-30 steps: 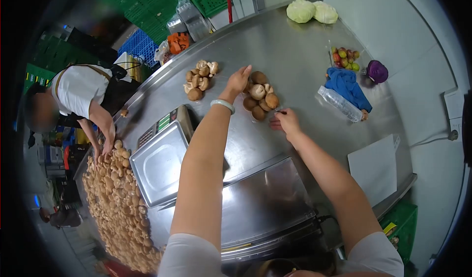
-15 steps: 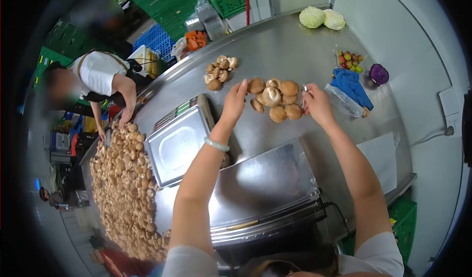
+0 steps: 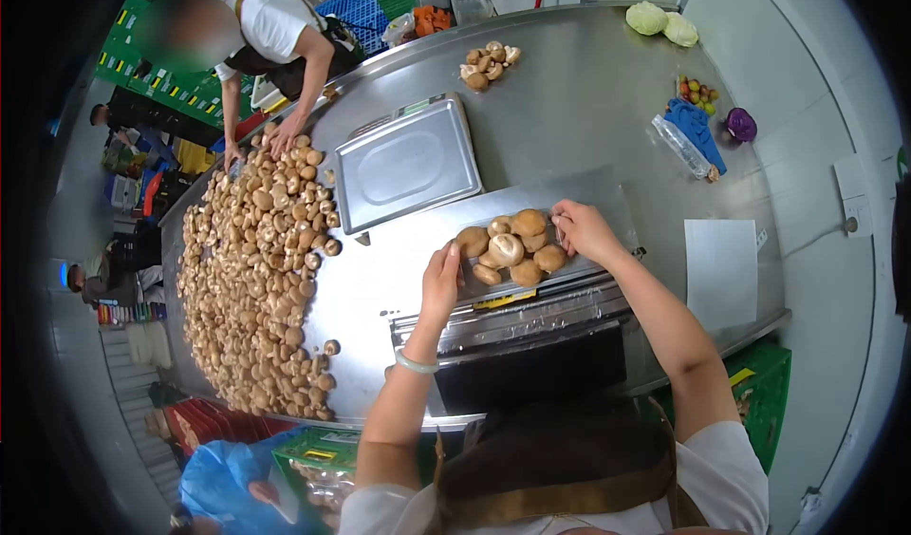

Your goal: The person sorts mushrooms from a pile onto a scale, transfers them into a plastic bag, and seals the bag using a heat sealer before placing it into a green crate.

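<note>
Between my two hands is a clear plastic tray point(image 3: 465, 288) with several brown-capped shiitake mushrooms point(image 3: 507, 249) in it, one turned with its pale underside up. My left hand point(image 3: 440, 279) grips the tray's left end, and my right hand point(image 3: 584, 231) pinches its right end. The tray is over the flat metal top point(image 3: 600, 214) of a bench unit, close to its front rails and a yellow label point(image 3: 506, 300). A black panel point(image 3: 531, 369) forms the unit's front.
A large mushroom pile point(image 3: 256, 288) covers the left side, where a co-worker's hands point(image 3: 285, 136) reach in. A scale point(image 3: 408, 163) stands behind my left hand. Farther back lie a small mushroom heap point(image 3: 489, 66), cabbages point(image 3: 661, 24), a blue cloth point(image 3: 697, 131) and white paper point(image 3: 721, 271).
Both my hands have brought the tray of mushrooms nearer to me, from the steel table beyond to above the bench unit. The view has shifted, and the co-worker's hands still work at the pile.
</note>
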Action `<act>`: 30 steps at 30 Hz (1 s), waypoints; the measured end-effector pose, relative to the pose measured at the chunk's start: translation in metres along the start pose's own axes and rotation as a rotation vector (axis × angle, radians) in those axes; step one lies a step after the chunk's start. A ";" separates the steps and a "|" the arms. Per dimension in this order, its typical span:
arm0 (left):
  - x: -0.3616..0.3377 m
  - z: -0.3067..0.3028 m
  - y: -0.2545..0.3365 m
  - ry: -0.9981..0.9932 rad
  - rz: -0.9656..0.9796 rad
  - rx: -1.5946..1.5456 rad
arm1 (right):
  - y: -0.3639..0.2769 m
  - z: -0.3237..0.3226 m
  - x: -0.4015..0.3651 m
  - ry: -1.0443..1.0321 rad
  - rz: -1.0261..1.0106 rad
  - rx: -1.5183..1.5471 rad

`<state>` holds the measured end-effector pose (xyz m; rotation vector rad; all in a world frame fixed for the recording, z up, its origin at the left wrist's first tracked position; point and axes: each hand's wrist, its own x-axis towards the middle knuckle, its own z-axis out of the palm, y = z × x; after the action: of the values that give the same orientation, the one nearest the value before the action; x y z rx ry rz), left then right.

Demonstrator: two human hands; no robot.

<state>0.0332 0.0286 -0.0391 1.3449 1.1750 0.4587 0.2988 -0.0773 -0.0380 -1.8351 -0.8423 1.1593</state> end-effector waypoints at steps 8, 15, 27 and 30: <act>-0.059 -0.039 -0.014 0.131 0.492 0.683 | 0.023 0.001 -0.041 0.165 -0.264 -0.068; -0.122 -0.057 -0.056 0.383 0.413 0.940 | 0.051 -0.009 -0.148 0.518 -0.280 -0.768; -0.093 -0.109 0.062 -0.548 0.069 -0.402 | 0.010 -0.047 -0.156 -0.226 -0.327 0.961; -0.044 -0.082 0.089 -0.375 0.194 -0.928 | -0.047 -0.031 -0.115 -0.066 -0.533 1.180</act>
<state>-0.0234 0.0548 0.0738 0.6751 0.4050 0.7361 0.2799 -0.1608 0.0575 -0.5613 -0.4382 1.0049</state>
